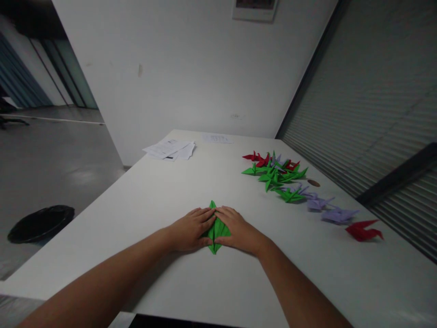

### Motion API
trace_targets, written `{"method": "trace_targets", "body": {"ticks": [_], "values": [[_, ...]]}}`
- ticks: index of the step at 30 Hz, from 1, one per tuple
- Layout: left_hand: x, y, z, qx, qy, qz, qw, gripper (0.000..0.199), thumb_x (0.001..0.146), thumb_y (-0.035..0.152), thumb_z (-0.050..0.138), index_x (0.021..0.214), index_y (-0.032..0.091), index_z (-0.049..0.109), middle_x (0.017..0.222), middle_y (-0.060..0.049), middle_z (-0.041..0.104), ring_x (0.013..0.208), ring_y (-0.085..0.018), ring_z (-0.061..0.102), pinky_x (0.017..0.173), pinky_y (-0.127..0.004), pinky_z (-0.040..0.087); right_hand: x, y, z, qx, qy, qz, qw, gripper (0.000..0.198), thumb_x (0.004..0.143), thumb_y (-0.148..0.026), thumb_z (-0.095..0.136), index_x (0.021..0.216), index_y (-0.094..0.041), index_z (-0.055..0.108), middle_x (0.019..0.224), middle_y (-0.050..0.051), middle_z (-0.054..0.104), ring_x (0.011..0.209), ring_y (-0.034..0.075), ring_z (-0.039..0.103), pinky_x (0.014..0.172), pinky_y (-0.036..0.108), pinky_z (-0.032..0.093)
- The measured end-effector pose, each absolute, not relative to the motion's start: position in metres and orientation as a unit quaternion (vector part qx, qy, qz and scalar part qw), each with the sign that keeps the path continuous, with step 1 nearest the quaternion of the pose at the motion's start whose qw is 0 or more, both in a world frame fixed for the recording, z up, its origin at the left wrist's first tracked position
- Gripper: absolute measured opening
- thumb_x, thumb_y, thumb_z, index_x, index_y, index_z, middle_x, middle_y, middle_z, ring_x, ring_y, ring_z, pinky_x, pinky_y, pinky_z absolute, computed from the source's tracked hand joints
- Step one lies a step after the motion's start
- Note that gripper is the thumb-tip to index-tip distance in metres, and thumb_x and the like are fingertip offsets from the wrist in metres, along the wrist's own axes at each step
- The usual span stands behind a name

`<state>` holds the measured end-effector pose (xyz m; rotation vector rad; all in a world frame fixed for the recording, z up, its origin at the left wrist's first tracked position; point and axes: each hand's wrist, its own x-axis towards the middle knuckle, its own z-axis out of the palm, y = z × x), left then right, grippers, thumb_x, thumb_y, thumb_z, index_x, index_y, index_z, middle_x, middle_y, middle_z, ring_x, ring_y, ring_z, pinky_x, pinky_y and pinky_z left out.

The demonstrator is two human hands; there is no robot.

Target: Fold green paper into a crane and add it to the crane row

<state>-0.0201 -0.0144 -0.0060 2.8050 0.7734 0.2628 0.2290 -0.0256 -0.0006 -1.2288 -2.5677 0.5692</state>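
Note:
A green folded paper diamond (221, 228) lies flat on the white table (164, 191) in front of me, with its points toward and away from me. My left hand (191, 229) rests on its left side, fingers stretched out along the upper edge and thumb near the lower part. From the other side, my right hand (241, 232) lies on it the same way, its fingertips meeting those of the left at the top. Both hands press on the paper with thumbs and fingers apart. A centre crease shows between them.
A pile of red, green and lilac paper cranes (271, 175) sits at the back right, trailing forward to a red crane (363, 231). A brown disc (313, 183) lies beside them. Printed sheets (170, 149) are at the far left. A black-lined bin (41, 223) stands on the floor.

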Motion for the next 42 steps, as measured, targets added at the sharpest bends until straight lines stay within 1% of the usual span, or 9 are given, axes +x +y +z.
{"method": "trace_targets", "body": {"ticks": [4, 13, 21, 26, 29, 32, 34, 37, 42], "values": [[-0.019, -0.016, -0.007, 0.953, 0.271, 0.087, 0.104, 0.085, 0.099, 0.066, 0.046, 0.163, 0.013, 0.025, 0.167, -0.023, 0.028, 0.153, -0.04, 0.03, 0.123, -0.058, 0.027, 0.228, -0.027, 0.004, -0.419, -0.877, 0.199, 0.124, 0.088, 0.081, -0.045, 0.081, 0.156, -0.018, 0.043, 0.161, 0.016, 0.042, 0.152, 0.034, 0.031, 0.126, 0.053, 0.027], [-0.014, -0.019, -0.007, 0.947, 0.301, 0.066, 0.086, 0.086, 0.1, 0.07, 0.037, 0.162, 0.011, 0.025, 0.167, -0.023, 0.028, 0.154, -0.038, 0.029, 0.123, -0.056, 0.025, 0.227, -0.025, -0.002, -0.427, -0.868, 0.206, 0.148, 0.093, 0.078, -0.048, 0.085, 0.156, -0.019, 0.043, 0.16, 0.018, 0.044, 0.15, 0.035, 0.034, 0.125, 0.054, 0.027], [-0.015, -0.014, -0.007, 0.943, 0.311, 0.065, 0.102, 0.098, 0.092, 0.074, 0.05, 0.163, 0.013, 0.021, 0.167, -0.023, 0.028, 0.155, -0.039, 0.027, 0.123, -0.057, 0.024, 0.227, -0.023, 0.0, -0.412, -0.877, 0.206, 0.135, 0.092, 0.076, -0.045, 0.085, 0.155, -0.02, 0.045, 0.16, 0.017, 0.044, 0.15, 0.035, 0.035, 0.124, 0.055, 0.028], [-0.015, -0.012, -0.005, 0.939, 0.317, 0.064, 0.118, 0.109, 0.084, 0.078, 0.059, 0.164, 0.015, 0.019, 0.167, -0.024, 0.026, 0.155, -0.039, 0.025, 0.123, -0.058, 0.022, 0.229, -0.024, 0.001, -0.407, -0.88, 0.195, 0.146, 0.093, 0.078, -0.042, 0.084, 0.158, -0.023, 0.04, 0.16, 0.016, 0.043, 0.149, 0.035, 0.035, 0.123, 0.056, 0.029], [-0.013, -0.013, -0.003, 0.932, 0.329, 0.07, 0.135, 0.112, 0.082, 0.075, 0.065, 0.164, 0.016, 0.018, 0.167, -0.024, 0.028, 0.155, -0.039, 0.027, 0.123, -0.059, 0.022, 0.229, -0.028, 0.013, -0.387, -0.892, 0.168, 0.164, 0.083, 0.077, -0.04, 0.086, 0.151, -0.025, 0.051, 0.154, 0.015, 0.049, 0.145, 0.034, 0.039, 0.121, 0.054, 0.032], [-0.011, -0.014, -0.002, 0.924, 0.344, 0.074, 0.151, 0.115, 0.079, 0.073, 0.069, 0.163, 0.014, 0.016, 0.166, -0.025, 0.03, 0.154, -0.039, 0.028, 0.123, -0.059, 0.023, 0.226, -0.035, 0.028, -0.315, -0.916, 0.168, 0.184, 0.051, 0.083, -0.034, 0.083, 0.132, -0.029, 0.069, 0.141, 0.01, 0.061, 0.138, 0.03, 0.046, 0.119, 0.049, 0.036], [-0.011, -0.014, -0.002, 0.923, 0.344, 0.08, 0.154, 0.117, 0.079, 0.074, 0.069, 0.163, 0.012, 0.016, 0.165, -0.026, 0.032, 0.154, -0.04, 0.029, 0.123, -0.059, 0.024, 0.222, -0.038, 0.035, -0.265, -0.928, 0.197, 0.173, 0.034, 0.09, -0.03, 0.077, 0.123, -0.031, 0.075, 0.134, 0.006, 0.066, 0.134, 0.027, 0.051, 0.118, 0.047, 0.038], [-0.011, -0.013, -0.004, 0.924, 0.343, 0.077, 0.149, 0.117, 0.079, 0.074, 0.068, 0.163, 0.012, 0.015, 0.164, -0.027, 0.033, 0.154, -0.04, 0.03, 0.124, -0.058, 0.023, 0.218, -0.042, 0.04, -0.219, -0.937, 0.226, 0.149, 0.029, 0.094, -0.022, 0.069, 0.12, -0.031, 0.077, 0.13, 0.004, 0.071, 0.135, 0.024, 0.052, 0.118, 0.044, 0.039], [-0.013, -0.012, -0.008, 0.928, 0.34, 0.072, 0.137, 0.117, 0.08, 0.074, 0.067, 0.163, 0.012, 0.013, 0.166, -0.026, 0.029, 0.154, -0.038, 0.029, 0.124, -0.055, 0.022, 0.216, -0.044, 0.041, -0.219, -0.941, 0.227, 0.122, 0.033, 0.093, -0.016, 0.064, 0.121, -0.03, 0.076, 0.125, 0.002, 0.074, 0.139, 0.023, 0.051, 0.12, 0.042, 0.038]]}}
